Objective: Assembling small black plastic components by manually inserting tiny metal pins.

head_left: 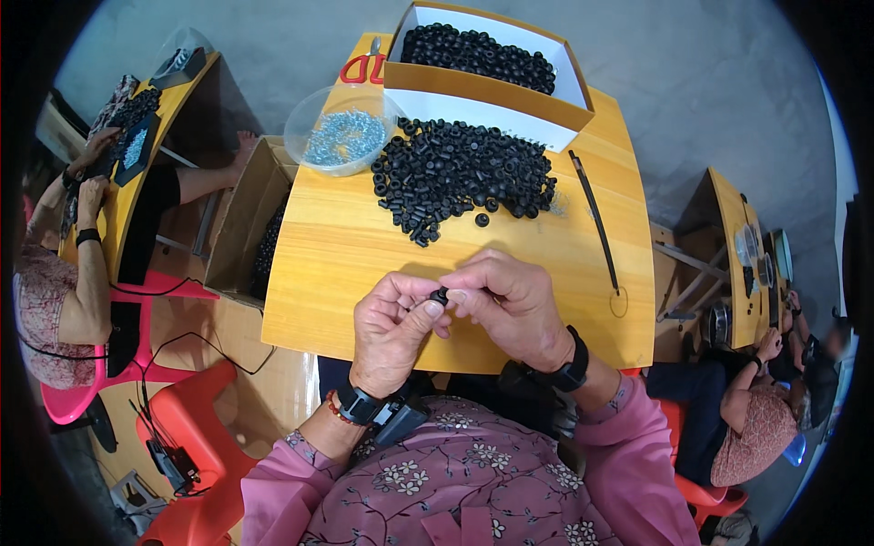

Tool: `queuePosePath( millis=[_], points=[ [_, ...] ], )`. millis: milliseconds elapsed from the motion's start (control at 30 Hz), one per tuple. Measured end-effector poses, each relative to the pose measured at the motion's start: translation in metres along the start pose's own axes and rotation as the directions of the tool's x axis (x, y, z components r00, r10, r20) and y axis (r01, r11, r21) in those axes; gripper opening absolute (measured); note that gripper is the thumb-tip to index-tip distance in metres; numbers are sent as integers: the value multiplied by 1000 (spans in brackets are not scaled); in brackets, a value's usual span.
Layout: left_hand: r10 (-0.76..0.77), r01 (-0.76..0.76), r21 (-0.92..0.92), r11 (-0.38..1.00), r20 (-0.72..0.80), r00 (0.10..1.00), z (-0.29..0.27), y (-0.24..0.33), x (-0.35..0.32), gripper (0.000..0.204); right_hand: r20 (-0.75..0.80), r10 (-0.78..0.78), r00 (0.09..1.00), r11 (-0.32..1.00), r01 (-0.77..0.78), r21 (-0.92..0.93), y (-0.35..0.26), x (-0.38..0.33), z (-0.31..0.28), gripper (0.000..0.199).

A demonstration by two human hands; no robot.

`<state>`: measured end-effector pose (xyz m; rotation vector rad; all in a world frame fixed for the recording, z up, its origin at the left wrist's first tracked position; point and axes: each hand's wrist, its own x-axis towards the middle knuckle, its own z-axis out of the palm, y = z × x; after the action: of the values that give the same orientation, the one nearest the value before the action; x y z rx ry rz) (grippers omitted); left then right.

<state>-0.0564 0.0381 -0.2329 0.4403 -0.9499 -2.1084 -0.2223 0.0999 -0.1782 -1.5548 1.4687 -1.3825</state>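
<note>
Between thumb and fingers of my left hand (390, 326) is a small round black part (440, 296), held just above the near side of the table. My right hand (514, 305) comes in from the other side, its thumb and forefinger pinched together against that part. Whatever the right fingertips hold is too small or hidden to make out. Beyond my hands lies a heap of small black parts (469, 173), one of them loose at its near edge. A clear plastic bowl (293, 136) of small silvery metal pieces (344, 138) stands left of the heap.
At the back, an open cardboard box (581, 111) contains round black parts. Red-handled scissors (353, 71) lie beside it. A thin black stick (596, 218) with a loop rests on the right. A carton (238, 227) stands left of the table. Other people work at side tables.
</note>
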Motion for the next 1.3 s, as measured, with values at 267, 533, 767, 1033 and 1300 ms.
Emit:
queuePosePath(
  millis=[267, 533, 767, 1033, 1300],
  points=[
    [44, -38, 107, 993, -52, 998, 3, -3, -3, 11, 47, -138, 989, 976, 144, -162, -6, 0, 0, 18],
    [53, -44, 185, 982, -41, 998, 9, -2, -4, 10, 105, 61, 993, 995, -68, 70, 2, -5, -7, 20],
    [25, -16, 176, 984, -47, 999, 7, -1, -4, 10, 32, -57, 998, 998, 58, -32, 13, -9, -2, 18],
    [-43, 47, 127, 991, -39, 998, 6, 3, -5, 10, 63, -24, 998, 999, 26, -29, 4, -10, -3, 21],
    [-82, 87, 112, 990, -45, 996, 8, 6, -3, 10, 146, -100, 984, 992, 109, -60, 4, -10, -5, 34]
  ],
)
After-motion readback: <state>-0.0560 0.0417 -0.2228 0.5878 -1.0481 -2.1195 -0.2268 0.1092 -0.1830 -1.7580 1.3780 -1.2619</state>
